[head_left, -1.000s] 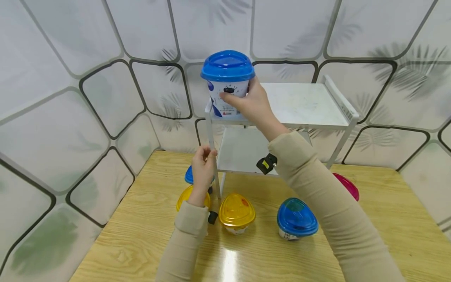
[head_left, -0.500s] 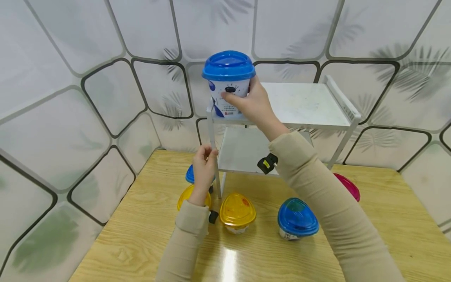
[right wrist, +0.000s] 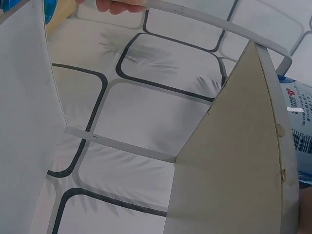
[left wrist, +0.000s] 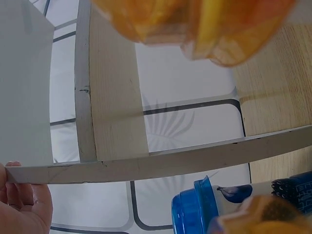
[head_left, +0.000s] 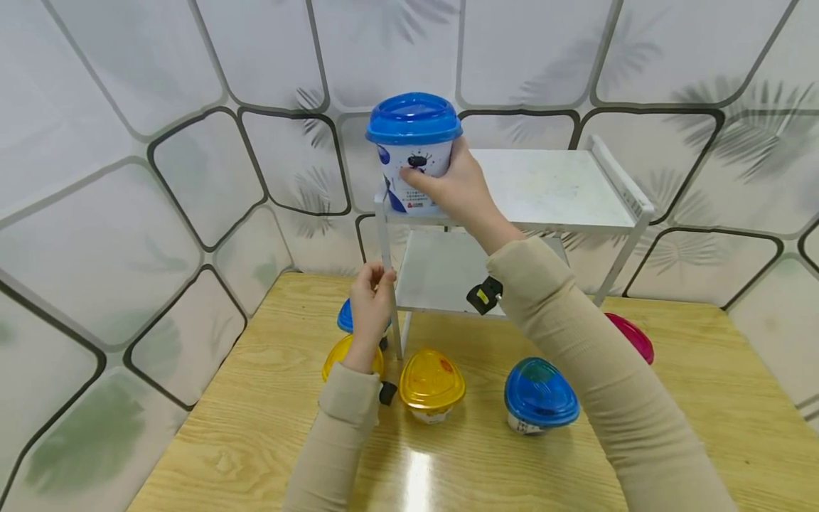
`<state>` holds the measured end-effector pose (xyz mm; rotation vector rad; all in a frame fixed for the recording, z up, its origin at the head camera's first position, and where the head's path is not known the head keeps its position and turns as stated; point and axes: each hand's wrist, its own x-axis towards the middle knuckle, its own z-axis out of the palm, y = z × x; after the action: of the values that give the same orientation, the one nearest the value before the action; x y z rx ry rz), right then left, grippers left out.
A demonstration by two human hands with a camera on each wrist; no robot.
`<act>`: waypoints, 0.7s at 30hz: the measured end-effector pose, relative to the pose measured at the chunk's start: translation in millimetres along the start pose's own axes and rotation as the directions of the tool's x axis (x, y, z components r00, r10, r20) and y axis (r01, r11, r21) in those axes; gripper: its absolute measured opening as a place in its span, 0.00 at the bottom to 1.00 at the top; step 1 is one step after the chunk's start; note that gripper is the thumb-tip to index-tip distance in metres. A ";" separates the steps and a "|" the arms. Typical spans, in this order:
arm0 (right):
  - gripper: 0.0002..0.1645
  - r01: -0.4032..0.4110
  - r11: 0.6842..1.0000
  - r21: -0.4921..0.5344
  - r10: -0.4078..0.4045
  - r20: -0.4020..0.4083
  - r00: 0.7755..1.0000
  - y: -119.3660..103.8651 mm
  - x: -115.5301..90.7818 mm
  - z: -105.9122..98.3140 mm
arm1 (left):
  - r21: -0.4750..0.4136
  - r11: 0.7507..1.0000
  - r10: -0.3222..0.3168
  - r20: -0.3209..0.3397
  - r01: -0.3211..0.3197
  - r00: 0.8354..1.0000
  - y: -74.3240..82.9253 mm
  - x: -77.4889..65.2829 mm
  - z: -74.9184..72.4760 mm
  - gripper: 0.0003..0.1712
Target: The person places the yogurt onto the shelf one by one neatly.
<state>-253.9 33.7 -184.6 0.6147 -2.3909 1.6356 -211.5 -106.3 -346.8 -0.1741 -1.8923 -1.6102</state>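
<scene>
My right hand (head_left: 461, 188) grips a white printed tub with a blue lid (head_left: 414, 124), thumb across its front. The tub stands upright at the left end of the top board of a white two-tier shelf (head_left: 557, 188); whether its base touches the board I cannot tell. Part of this tub (right wrist: 298, 126) shows at the right edge of the right wrist view. Lower down, my left hand (head_left: 370, 309) holds the shelf's front left leg (head_left: 385, 245) between thumb and curled fingers. In the left wrist view those fingers (left wrist: 41, 202) wrap around the leg.
On the wooden table (head_left: 243, 427) stand several more tubs. A yellow-lidded one (head_left: 431, 380) and a blue-lidded one (head_left: 540, 392) are in front of the shelf. Another yellow lid (head_left: 335, 355) and blue lid (head_left: 344, 316) sit behind my left arm. A red lid (head_left: 632, 338) lies right of the shelf.
</scene>
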 end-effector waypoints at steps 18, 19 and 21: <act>0.45 -0.017 1.000 -0.003 0.016 -0.035 0.999 -3.8 -16.3 -9.2 | 0.019 1.000 0.018 0.012 -0.018 1.000 -4.7 -1.3 0.0 0.06; 0.46 -0.020 1.000 -0.001 0.020 -0.039 0.999 -4.2 -18.0 -10.2 | 0.020 1.000 0.017 0.011 -0.018 1.000 -4.5 -1.3 -0.1 0.06; 0.47 -0.030 1.000 0.006 0.031 -0.046 0.998 -4.6 -21.7 -12.6 | 0.022 1.000 0.022 0.007 -0.022 1.000 -3.8 -1.2 -0.4 0.07</act>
<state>-233.5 48.9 -184.0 0.5384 -2.3758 1.6504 -212.2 -107.3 -350.6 -0.1909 -1.9066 -1.5752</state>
